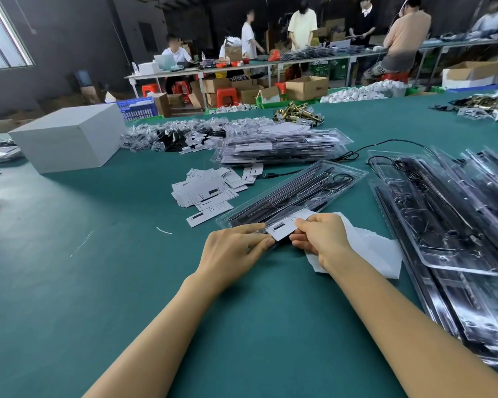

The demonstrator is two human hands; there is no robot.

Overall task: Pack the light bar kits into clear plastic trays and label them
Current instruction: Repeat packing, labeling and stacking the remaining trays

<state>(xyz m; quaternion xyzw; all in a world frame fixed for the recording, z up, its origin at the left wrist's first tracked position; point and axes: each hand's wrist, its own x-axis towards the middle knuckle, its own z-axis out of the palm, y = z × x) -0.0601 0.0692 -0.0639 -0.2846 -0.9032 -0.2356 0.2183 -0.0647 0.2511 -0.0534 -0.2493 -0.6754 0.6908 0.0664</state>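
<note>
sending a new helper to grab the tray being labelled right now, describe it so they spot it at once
On the green table, look right in front of the worker, between the loose pile of white labels and the heap of trays on the right. The tray lies alone and slanted, with both hands, left and right, holding a white label at its near end.

The tabletop (98, 282) was teal-green, the label (282, 228) white with a black bar, the tray (299, 188) clear over black parts.

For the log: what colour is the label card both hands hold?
White with a black block, head view.
</note>
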